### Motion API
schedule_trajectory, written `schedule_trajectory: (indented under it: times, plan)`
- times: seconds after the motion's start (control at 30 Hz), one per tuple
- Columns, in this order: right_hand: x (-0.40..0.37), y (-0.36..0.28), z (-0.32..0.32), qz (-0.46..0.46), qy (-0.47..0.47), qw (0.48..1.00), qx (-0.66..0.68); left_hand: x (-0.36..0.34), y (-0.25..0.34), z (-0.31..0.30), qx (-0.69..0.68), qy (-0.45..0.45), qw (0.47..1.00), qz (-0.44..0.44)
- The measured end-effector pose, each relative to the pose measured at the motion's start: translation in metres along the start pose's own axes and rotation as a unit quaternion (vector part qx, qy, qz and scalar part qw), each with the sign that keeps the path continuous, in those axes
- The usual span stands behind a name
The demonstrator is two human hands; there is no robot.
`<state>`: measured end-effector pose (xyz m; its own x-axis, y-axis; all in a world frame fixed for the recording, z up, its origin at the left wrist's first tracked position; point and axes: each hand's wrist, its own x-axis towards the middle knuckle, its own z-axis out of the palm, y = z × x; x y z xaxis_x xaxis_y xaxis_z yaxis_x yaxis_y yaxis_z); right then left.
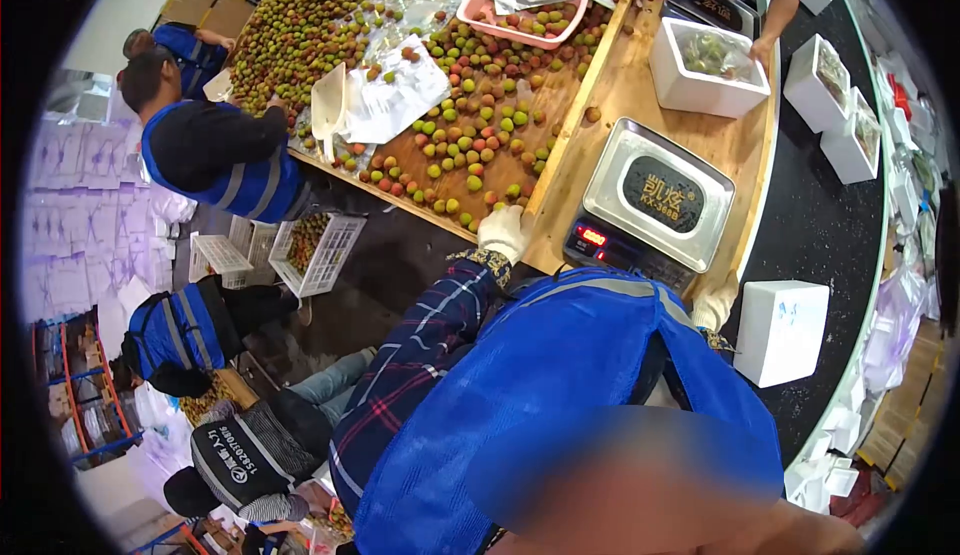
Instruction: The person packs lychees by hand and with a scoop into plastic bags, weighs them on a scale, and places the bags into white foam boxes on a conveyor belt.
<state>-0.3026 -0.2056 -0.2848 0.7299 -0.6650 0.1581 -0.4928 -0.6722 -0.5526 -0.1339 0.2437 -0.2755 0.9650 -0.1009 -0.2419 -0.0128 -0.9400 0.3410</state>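
Note:
My left hand (pixel 503 233), in a white glove, rests at the front corner of the wooden sorting table, close to the red and green fruits (pixel 473 150). Its fingers are partly hidden. My right hand (pixel 714 307), also gloved, is at the right front edge of the wooden bench, between the scale and a white foam box (pixel 782 333). How its fingers are set is too small to tell. Between both hands a digital scale (pixel 660 195) bears an empty metal tray, and its red display is lit.
A co-worker's hand touches an open foam box (pixel 710 67) of bagged fruit at the top right. More foam boxes (pixel 818 83) stand on the black conveyor (pixel 790 225). A pink basket (pixel 522 7) and a white scoop (pixel 329 105) lie among the fruit. Several people work at left.

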Motion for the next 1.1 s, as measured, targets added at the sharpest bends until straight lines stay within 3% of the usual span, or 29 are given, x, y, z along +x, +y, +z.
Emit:
schedule_trajectory:
  times: [0.13,0.23,0.27,0.33,0.47,0.53,0.6,0.63,0.77,0.87,0.93,0.97,1.07,1.1]
  plan:
    - [0.009,0.001,0.003,0.066,-0.038,0.997,0.020,-0.003,0.000,0.002,-0.025,0.039,0.999,0.002]
    - [0.003,0.029,0.020,-0.020,0.049,0.998,-0.021,-0.001,0.000,0.000,-0.008,0.002,1.000,-0.009]
    - [0.003,0.028,0.015,0.021,-0.019,1.000,-0.001,0.000,0.000,0.000,-0.007,0.006,1.000,-0.011]
    - [0.006,0.003,0.000,0.049,-0.065,0.997,0.016,-0.001,-0.001,0.002,-0.005,0.012,1.000,-0.001]
    - [0.003,-0.003,0.000,0.021,0.001,0.998,0.054,-0.002,0.000,0.001,-0.015,0.023,1.000,0.003]
    - [0.002,-0.045,-0.023,0.119,-0.051,0.987,0.097,-0.003,0.001,0.000,-0.015,0.030,0.999,-0.005]
    - [0.003,-0.009,-0.005,0.122,-0.073,0.989,0.050,-0.003,0.000,0.001,-0.013,0.025,1.000,-0.004]
    - [0.004,0.011,0.004,0.123,-0.085,0.988,0.027,-0.004,0.003,-0.002,-0.021,0.023,0.999,-0.012]
    - [-0.005,0.039,0.019,0.051,0.022,0.998,-0.004,-0.004,0.008,-0.012,-0.018,-0.016,0.999,-0.029]
    - [0.003,0.031,0.024,0.028,0.004,1.000,0.004,0.001,-0.004,0.008,0.019,0.017,1.000,-0.014]
    - [-0.001,0.038,0.025,0.027,-0.009,0.999,-0.019,0.017,-0.010,0.019,0.039,-0.084,0.996,-0.017]
    - [-0.004,0.038,0.020,0.027,-0.012,0.999,-0.038,0.010,0.014,-0.004,0.074,-0.119,0.990,-0.020]
    - [-0.013,0.028,0.004,0.052,-0.030,0.995,-0.079,-0.002,0.059,-0.037,0.135,-0.132,0.982,-0.012]
    - [-0.012,0.027,-0.003,0.066,-0.033,0.994,-0.083,0.018,0.015,0.016,0.160,-0.132,0.978,0.016]
